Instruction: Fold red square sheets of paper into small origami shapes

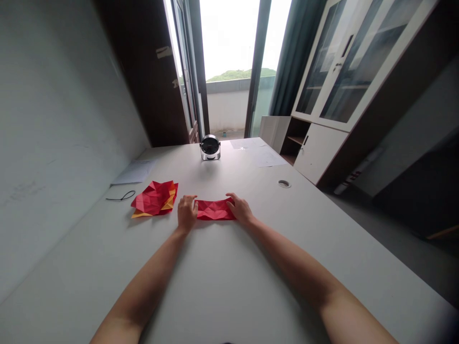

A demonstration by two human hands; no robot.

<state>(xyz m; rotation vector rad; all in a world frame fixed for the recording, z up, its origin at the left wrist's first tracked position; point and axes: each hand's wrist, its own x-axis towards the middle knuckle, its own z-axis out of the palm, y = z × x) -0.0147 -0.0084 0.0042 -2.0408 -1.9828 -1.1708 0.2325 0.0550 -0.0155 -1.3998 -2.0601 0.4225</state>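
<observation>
Bare forearms (150, 282) span the table (222, 286); half-curled hands (187, 214) grip a red paper (215, 210) by both ends; creased papers (154, 197) lie nearer the left edge.

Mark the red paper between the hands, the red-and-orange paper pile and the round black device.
Red paper (215, 210): head view, its creased middle.
Red-and-orange paper pile (154, 198): head view, its top red sheet.
Round black device (210, 145): head view, its dark front.
</observation>
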